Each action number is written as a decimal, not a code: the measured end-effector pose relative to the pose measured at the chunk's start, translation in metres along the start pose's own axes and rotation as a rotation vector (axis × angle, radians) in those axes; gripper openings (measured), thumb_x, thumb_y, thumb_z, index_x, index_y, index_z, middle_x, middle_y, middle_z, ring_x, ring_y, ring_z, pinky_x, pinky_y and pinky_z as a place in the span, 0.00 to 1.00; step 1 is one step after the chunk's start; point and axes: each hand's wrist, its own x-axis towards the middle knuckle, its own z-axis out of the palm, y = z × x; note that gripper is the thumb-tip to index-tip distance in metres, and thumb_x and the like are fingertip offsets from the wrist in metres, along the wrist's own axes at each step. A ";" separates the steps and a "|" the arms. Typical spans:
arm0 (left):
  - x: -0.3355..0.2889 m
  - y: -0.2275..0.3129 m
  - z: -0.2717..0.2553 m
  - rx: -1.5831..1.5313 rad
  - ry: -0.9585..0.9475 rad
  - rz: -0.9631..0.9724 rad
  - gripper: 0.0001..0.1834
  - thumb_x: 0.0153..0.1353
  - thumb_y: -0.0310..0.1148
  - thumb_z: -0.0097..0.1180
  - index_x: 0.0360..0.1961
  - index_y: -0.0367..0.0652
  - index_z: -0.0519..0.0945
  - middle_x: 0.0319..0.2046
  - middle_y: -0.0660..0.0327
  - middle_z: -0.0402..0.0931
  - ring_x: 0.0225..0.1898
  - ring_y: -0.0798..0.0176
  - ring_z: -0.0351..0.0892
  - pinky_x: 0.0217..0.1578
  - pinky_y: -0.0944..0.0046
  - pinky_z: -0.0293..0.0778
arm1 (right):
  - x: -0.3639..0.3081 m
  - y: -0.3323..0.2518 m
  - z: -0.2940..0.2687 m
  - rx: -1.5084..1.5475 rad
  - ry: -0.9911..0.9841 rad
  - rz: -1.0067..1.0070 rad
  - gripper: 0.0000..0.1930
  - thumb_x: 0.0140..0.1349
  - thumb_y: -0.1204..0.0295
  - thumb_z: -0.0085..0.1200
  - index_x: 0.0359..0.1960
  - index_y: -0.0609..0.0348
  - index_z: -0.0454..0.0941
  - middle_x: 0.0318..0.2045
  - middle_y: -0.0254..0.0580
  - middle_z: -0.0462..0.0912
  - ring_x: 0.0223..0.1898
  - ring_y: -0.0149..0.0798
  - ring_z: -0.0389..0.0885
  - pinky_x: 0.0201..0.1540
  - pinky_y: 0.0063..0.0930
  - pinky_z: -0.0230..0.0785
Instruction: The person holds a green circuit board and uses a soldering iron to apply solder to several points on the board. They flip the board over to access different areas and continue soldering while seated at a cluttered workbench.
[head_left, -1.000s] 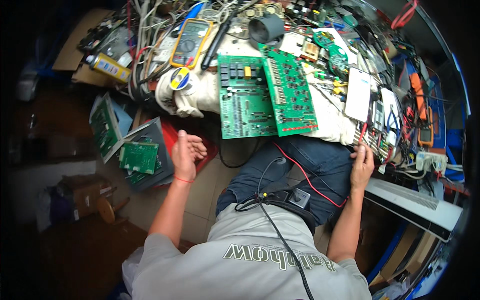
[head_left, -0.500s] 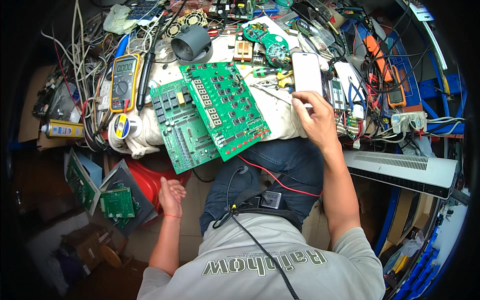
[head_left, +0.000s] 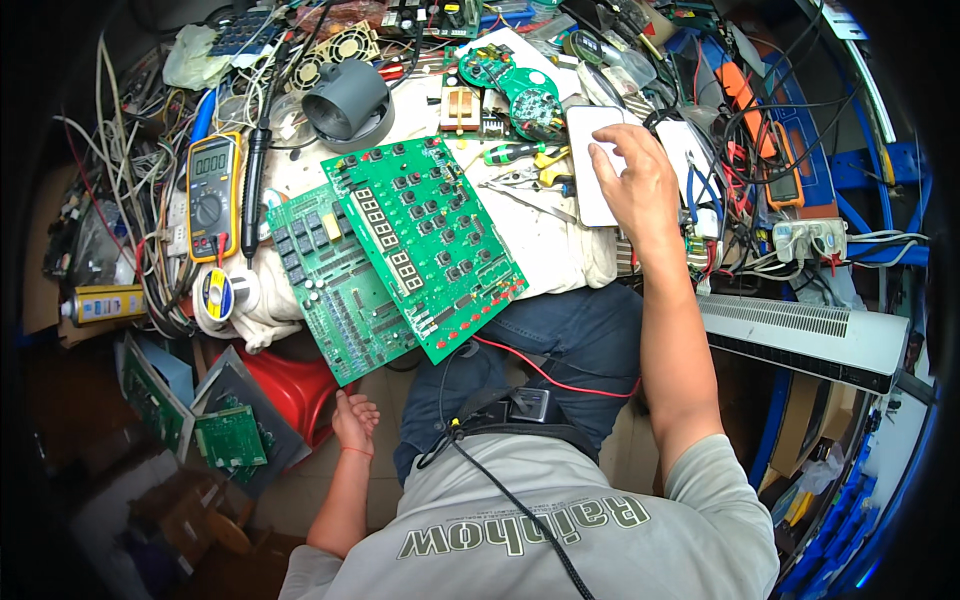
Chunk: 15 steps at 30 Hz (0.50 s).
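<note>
My right hand (head_left: 634,188) is over a smartphone (head_left: 592,180) with a white screen. Its fingers are bent and apart, nothing is held, and I cannot tell if a fingertip touches the glass. My left hand (head_left: 355,422) hangs below the table's front edge, under the near corner of a circuit board, fingers loosely curled and nothing visible in them. A bright green circuit board (head_left: 440,232) with push buttons and digit displays overlaps a duller green circuit board (head_left: 350,310) with relays; both jut past the table edge over my lap.
A yellow multimeter (head_left: 213,195), a solder spool (head_left: 216,293) and a grey round part (head_left: 346,102) are at left. Pliers (head_left: 548,172) and a screwdriver (head_left: 512,154) lie beside the phone. Tangled cables (head_left: 740,190) fill the right. A red stool (head_left: 290,390) stands below left.
My right hand has risen from the phone's lower end to over its screen. My left hand has dropped slightly and its fingers have curled more. The view has shifted, moving the table things leftward.
</note>
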 end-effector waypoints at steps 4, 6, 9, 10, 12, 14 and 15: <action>0.005 0.003 0.007 -0.009 -0.019 -0.004 0.31 0.78 0.59 0.43 0.38 0.37 0.78 0.22 0.57 0.80 0.19 0.64 0.79 0.21 0.67 0.74 | 0.011 -0.002 0.018 -0.019 0.019 -0.162 0.10 0.61 0.70 0.69 0.44 0.53 0.87 0.44 0.38 0.87 0.45 0.46 0.85 0.50 0.38 0.78; 0.005 0.005 0.012 -0.002 -0.016 0.010 0.31 0.78 0.59 0.44 0.38 0.37 0.78 0.22 0.57 0.80 0.19 0.64 0.79 0.21 0.68 0.74 | 0.019 -0.004 0.030 -0.015 -0.005 -0.158 0.10 0.60 0.69 0.70 0.42 0.53 0.88 0.44 0.38 0.86 0.47 0.47 0.84 0.52 0.40 0.77; 0.000 0.006 0.012 -0.019 -0.024 0.045 0.32 0.78 0.59 0.44 0.38 0.37 0.79 0.22 0.57 0.80 0.20 0.64 0.79 0.21 0.68 0.74 | 0.028 -0.001 0.036 -0.024 -0.085 -0.146 0.08 0.61 0.68 0.69 0.40 0.54 0.89 0.43 0.39 0.86 0.47 0.47 0.84 0.51 0.40 0.77; -0.003 0.007 0.009 -0.022 -0.006 0.041 0.32 0.78 0.59 0.44 0.39 0.37 0.79 0.22 0.57 0.80 0.20 0.63 0.79 0.21 0.67 0.74 | 0.029 0.000 0.036 -0.005 -0.070 -0.153 0.08 0.61 0.68 0.69 0.40 0.54 0.89 0.43 0.38 0.87 0.46 0.46 0.84 0.51 0.39 0.77; -0.008 0.012 0.002 -0.011 0.021 0.063 0.32 0.78 0.60 0.44 0.40 0.36 0.79 0.22 0.58 0.79 0.19 0.63 0.77 0.21 0.66 0.74 | 0.031 0.001 0.034 0.116 -0.073 -0.052 0.08 0.62 0.67 0.69 0.40 0.55 0.90 0.41 0.38 0.88 0.43 0.43 0.84 0.49 0.36 0.77; -0.014 0.024 -0.006 -0.005 0.085 0.128 0.33 0.78 0.61 0.43 0.40 0.36 0.79 0.21 0.59 0.78 0.18 0.66 0.75 0.20 0.68 0.72 | 0.027 0.004 0.025 0.317 -0.102 0.162 0.09 0.64 0.66 0.69 0.42 0.57 0.90 0.39 0.38 0.89 0.39 0.38 0.84 0.47 0.32 0.77; -0.018 0.034 -0.010 -0.045 0.117 0.170 0.33 0.79 0.61 0.43 0.40 0.37 0.79 0.20 0.60 0.77 0.18 0.67 0.74 0.20 0.69 0.71 | 0.027 0.005 0.021 0.468 -0.132 0.294 0.12 0.67 0.64 0.68 0.44 0.60 0.90 0.36 0.36 0.90 0.35 0.30 0.82 0.44 0.27 0.76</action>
